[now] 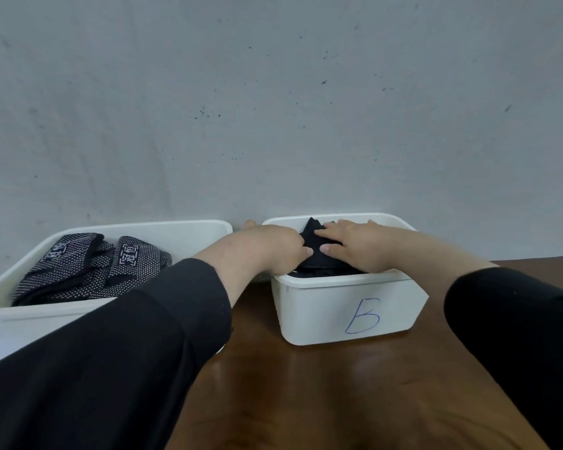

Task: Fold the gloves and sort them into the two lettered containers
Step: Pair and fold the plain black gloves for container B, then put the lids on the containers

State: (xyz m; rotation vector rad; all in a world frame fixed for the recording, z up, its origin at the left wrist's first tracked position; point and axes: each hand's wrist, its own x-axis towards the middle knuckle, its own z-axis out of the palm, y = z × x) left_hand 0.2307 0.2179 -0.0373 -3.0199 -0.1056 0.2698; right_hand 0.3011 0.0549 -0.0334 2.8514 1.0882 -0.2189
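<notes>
Late stage of sorting. Both hands are pressing a folded dark glove (319, 251) down into the container marked B (348, 306), at 3 o'clock on the wooden table (322, 391). The left hand (273, 248) is curling its fingers onto the cloth; the right hand (351, 243) is lying flat, fingers slightly spread. At 9 o'clock, the other container (182, 230) is holding folded dotted gloves (91, 271). No loose gloves are showing; little seems left.

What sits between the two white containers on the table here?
In the head view, the left hand and its forearm cross the gap between the left container and container B; below them, only bare table.
</notes>
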